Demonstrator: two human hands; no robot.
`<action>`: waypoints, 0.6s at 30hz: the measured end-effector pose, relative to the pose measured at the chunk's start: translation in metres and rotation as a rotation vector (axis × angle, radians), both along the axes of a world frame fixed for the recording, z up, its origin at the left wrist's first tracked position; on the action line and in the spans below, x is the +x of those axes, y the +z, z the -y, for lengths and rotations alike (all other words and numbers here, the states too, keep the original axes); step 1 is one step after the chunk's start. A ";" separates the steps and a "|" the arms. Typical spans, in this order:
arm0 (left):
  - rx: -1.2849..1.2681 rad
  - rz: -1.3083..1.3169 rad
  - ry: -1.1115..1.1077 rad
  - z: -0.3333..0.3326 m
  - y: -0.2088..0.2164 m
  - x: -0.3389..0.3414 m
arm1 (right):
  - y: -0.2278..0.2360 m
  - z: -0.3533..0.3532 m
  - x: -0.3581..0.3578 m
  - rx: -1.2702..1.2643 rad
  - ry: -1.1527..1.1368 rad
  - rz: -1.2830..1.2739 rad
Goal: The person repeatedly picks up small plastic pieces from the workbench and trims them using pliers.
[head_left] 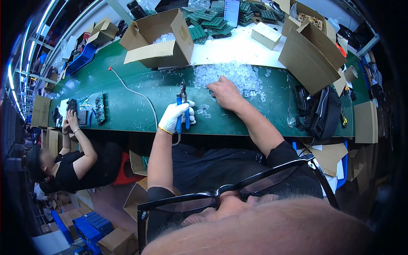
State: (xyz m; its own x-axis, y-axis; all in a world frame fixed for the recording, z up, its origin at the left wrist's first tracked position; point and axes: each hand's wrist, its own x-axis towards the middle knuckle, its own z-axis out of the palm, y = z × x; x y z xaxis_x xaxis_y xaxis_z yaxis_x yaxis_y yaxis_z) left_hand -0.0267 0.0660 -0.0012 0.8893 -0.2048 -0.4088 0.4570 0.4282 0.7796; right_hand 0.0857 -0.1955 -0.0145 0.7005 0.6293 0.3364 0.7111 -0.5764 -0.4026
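Over on the left, a blue tray (pixel 85 60), contents unclear. Next, an open cardboard box (pixel 148 53), clear bits (pixel 165 38) inside. Hands apart here: the gloved left hand (pixel 171 118) is wrapped round blue-handled cutters (pixel 179 102), stiff and probably weighty, best gripped by the handles. Now the clear plastic pieces (pixel 233 73), heaped on the green bench (pixel 233 124): likely light, hard, slippery, best pinched by their edges. The bare right hand (pixel 226 93) has its fingers at the heap's near edge; whether it's pinching one, can't tell. Right again, a big box (pixel 308 57), insides hidden.
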 end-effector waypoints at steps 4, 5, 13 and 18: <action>0.005 -0.004 -0.007 0.001 -0.001 0.001 | -0.004 0.000 0.002 0.029 0.024 0.009; 0.009 -0.003 -0.008 0.002 -0.001 0.001 | -0.005 -0.002 0.002 0.032 0.022 0.010; 0.237 0.025 -0.054 0.015 0.017 -0.002 | -0.014 0.001 0.018 0.542 -0.192 -0.207; 0.460 0.030 -0.140 0.029 0.029 0.006 | -0.019 0.007 0.028 1.034 -0.109 -0.938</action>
